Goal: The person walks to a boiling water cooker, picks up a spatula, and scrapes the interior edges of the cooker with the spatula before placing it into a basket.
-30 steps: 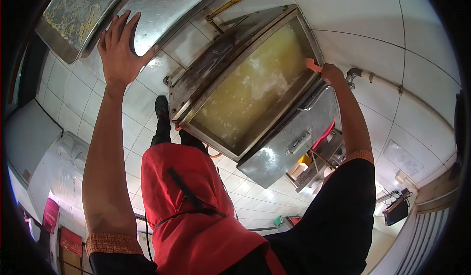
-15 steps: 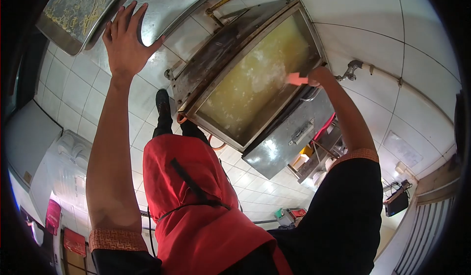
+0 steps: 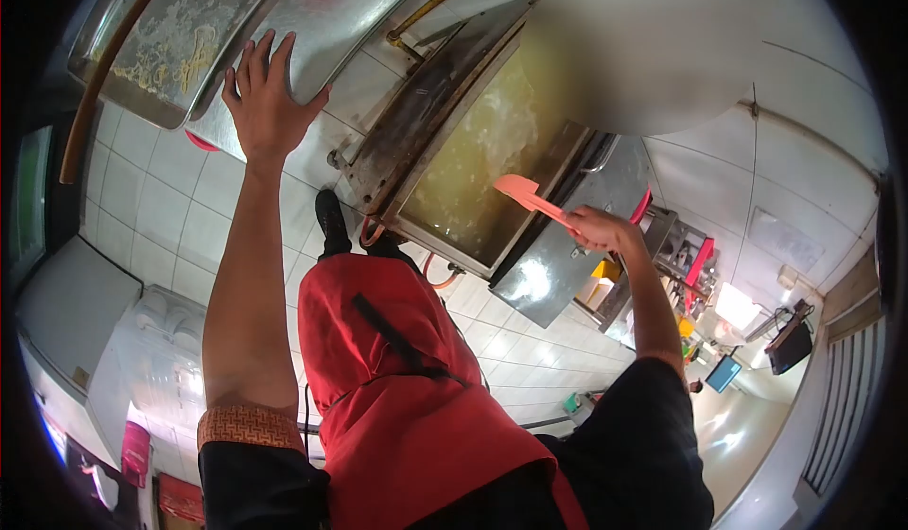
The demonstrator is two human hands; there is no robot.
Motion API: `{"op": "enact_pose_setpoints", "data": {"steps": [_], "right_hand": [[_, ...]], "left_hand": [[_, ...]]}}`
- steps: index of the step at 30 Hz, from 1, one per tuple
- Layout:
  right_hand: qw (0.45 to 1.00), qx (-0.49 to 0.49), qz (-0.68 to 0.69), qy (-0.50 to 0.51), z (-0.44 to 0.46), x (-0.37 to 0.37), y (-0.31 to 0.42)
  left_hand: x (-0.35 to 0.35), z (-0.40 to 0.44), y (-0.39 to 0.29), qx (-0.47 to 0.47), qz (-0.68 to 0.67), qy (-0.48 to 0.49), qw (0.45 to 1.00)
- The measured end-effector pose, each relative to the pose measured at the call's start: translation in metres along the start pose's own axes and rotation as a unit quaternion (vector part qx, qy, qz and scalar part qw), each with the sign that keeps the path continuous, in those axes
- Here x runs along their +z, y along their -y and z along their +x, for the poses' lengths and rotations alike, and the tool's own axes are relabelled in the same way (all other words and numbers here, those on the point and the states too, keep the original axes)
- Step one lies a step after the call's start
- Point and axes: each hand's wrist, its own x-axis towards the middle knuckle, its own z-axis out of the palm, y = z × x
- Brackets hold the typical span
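The fingers of the person's right hand (image 3: 600, 229), at three o'clock with twelve straight ahead of the person, were wrapped around the handle of a pink spatula (image 3: 518, 188), while those of the left hand (image 3: 270, 112), out at ten, stood spread and held nothing. From where I stood, the spatula's blade was at half past one, over the cloudy yellow liquid (image 3: 478, 156) in a steel tank (image 3: 443, 243); I couldn't tell whether it was touching the surface. Half a second earlier it had been farther up the tank, and the right hand had since drawn it closer to the person, so to my mind it was now working the near part of the liquid. A pale blur had also come over the far end, hiding it. The left hand was at the edge of a metal bench (image 3: 331, 15), contact uncertain, and past it, also toward ten, was a tray (image 3: 149, 107) with noodle-like strands (image 3: 197, 55), crossed by a brown rod (image 3: 113, 52) newly in sight. I counted one spatula, one tank, one tray and one rod; the strands were too tangled to number.
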Motion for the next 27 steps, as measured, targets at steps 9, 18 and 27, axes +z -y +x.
{"op": "enact_pose_setpoints", "data": {"steps": [9, 18, 27], "right_hand": [[0.938, -0.189, -0.162, -0.241, 0.024, 0.078, -0.022], [0.919, -0.295, 0.203, -0.166, -0.001, 0.043, 0.001], [0.737, -0.312, 0.598, -0.047, -0.001, 0.178, -0.061]], "left_hand": [[-0.003, 0.000, -0.005, -0.014, 0.027, 0.033, 0.999], [-0.004, 0.001, -0.008, -0.007, 0.020, 0.015, 1.000], [-0.013, -0.002, -0.028, 0.096, 0.019, -0.074, 0.992]]}}
